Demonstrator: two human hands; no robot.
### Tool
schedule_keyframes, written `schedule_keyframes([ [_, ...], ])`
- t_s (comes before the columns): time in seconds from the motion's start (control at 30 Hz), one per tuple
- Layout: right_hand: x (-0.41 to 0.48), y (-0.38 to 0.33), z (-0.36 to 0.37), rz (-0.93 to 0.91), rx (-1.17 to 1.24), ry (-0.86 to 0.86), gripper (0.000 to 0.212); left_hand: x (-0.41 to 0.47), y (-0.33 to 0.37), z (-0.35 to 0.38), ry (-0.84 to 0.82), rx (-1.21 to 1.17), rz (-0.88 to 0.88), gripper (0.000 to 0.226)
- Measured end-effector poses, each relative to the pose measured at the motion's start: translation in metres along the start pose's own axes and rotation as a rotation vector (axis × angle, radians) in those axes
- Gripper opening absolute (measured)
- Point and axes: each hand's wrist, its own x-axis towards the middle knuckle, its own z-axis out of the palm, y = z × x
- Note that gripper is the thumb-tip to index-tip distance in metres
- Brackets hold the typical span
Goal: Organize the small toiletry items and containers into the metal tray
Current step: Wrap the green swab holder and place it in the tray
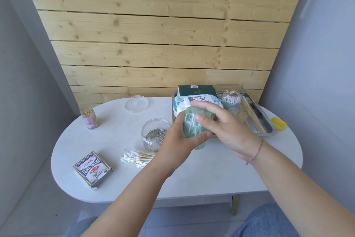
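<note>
Toothpick jar [89, 118] stood at 10 o'clock of tabletop [211, 175]; card box [92, 170] laid at 8 o'clock. Clear lid [136, 103] set at 11 o'clock. Loose cotton swabs [137, 157] piled near centre, clip-filled clear jar [154, 134] at their 1 o'clock. Green container [194, 127] held mid-tabletop: gripped from 7 o'clock by left hand [178, 140], clasped from 3 o'clock by right hand [228, 131], thumb on front. Metal tray [267, 121] placed at 2 o'clock; wipes pack [199, 100], swab jar [231, 102] seen inside.

Card box [92, 169] w/ "PLAYING CARDS"
</note>
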Motion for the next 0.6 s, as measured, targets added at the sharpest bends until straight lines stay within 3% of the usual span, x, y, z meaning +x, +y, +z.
schedule_keyframes([
  [0.23, 0.002, 0.001, -0.01, -0.099, -0.052, -0.029, 0.047, 0.002, 0.002, -0.001, -0.018, 0.037, -0.022, 0.039],
  [0.43, 0.001, 0.004, -0.012, -0.092, -0.143, -0.085, 0.045, 0.002, 0.0, 0.003, 0.001, 0.071, -0.023, 0.056],
  [0.6, -0.005, 0.003, -0.012, -0.079, 0.062, -0.082, 0.046, -0.005, 0.001, 0.007, 0.03, -0.057, -0.007, 0.048],
])
